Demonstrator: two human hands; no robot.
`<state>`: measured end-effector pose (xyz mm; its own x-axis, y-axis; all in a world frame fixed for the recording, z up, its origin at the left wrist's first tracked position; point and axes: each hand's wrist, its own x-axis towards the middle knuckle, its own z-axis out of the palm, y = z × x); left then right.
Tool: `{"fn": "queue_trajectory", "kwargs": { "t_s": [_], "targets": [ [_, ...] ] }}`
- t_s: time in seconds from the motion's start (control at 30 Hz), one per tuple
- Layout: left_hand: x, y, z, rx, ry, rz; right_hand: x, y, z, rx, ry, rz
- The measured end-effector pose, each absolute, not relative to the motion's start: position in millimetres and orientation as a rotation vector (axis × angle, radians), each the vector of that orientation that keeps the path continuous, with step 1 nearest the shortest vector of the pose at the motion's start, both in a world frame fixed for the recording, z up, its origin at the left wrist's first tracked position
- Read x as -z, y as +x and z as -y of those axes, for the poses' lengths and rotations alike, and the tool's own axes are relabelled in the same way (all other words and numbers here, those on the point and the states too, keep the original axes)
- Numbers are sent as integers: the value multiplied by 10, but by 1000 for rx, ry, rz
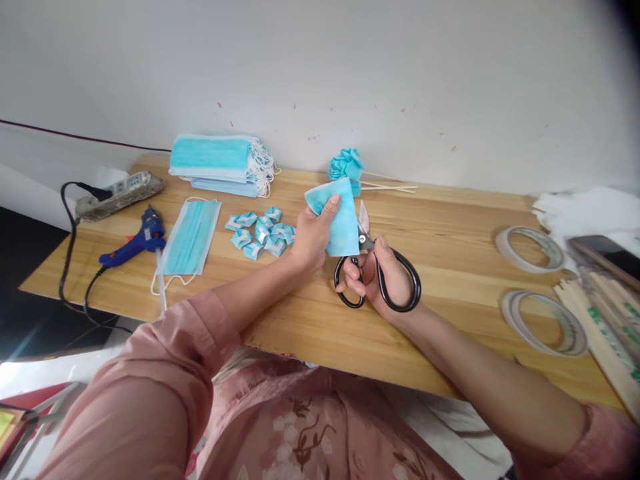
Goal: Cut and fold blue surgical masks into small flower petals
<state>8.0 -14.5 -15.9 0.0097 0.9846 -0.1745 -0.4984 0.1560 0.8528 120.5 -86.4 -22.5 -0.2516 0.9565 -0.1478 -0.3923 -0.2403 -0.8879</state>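
Note:
A piece of light blue face mask fabric [343, 223] is pinched in my left hand [315, 233], thumb on top. My right hand [380, 273] grips black-handled scissors [363, 237], fingers through the loops. The blades point away from me beside the fabric's right edge; whether they touch it I cannot tell. Left of my left hand lie several small folded blue-and-white pieces [263, 233]. Behind the fabric sits a blue fabric flower [346, 165], near some thin wooden sticks [387, 187].
A stack of face masks [213, 160] lies by the wall, with a single mask [193, 237] in front. Farther left are a blue glue gun [135, 247] and a power strip [120, 197]. Two tape rolls [530, 249], a phone [607, 257] and packaged sticks [603, 313] lie right.

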Motion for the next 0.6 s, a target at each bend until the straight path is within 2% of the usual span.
{"fn": "queue_trajectory", "kwargs": {
  "t_s": [0.6],
  "targets": [
    [99,82,156,-1289,645,-912,191,1160,905,-1575,-957,972]
  ]
}}
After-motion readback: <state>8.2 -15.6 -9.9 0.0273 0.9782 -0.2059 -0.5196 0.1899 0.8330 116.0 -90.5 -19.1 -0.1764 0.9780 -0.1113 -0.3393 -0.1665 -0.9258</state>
